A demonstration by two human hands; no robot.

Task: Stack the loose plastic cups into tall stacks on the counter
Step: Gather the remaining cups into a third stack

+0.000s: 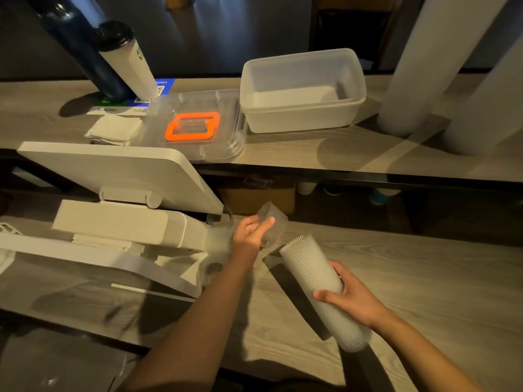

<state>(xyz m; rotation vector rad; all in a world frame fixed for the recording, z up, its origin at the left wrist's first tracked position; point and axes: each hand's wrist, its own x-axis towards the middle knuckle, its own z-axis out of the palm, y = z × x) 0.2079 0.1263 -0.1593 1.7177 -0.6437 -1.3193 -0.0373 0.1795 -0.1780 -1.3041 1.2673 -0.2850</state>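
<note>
My right hand (349, 299) grips a long stack of clear plastic cups (314, 278), tilted with its open rims pointing up and to the left over the lower counter (424, 278). My left hand (250, 233) holds a single clear cup (273, 222) just left of the stack's open end, a short gap between them. More loose clear cups (216, 250) lie by my left wrist beside the white terminal; they are blurred and hard to tell apart. Two tall white stacks (424, 69) stand on the upper shelf at the right.
A white point-of-sale terminal (119, 193) fills the left of the lower counter. The upper shelf carries an empty translucent tub (302, 108), its lid with an orange handle (192, 127), folded napkins (113, 130), and a dark bottle (76, 43) with a white tumbler (127, 63).
</note>
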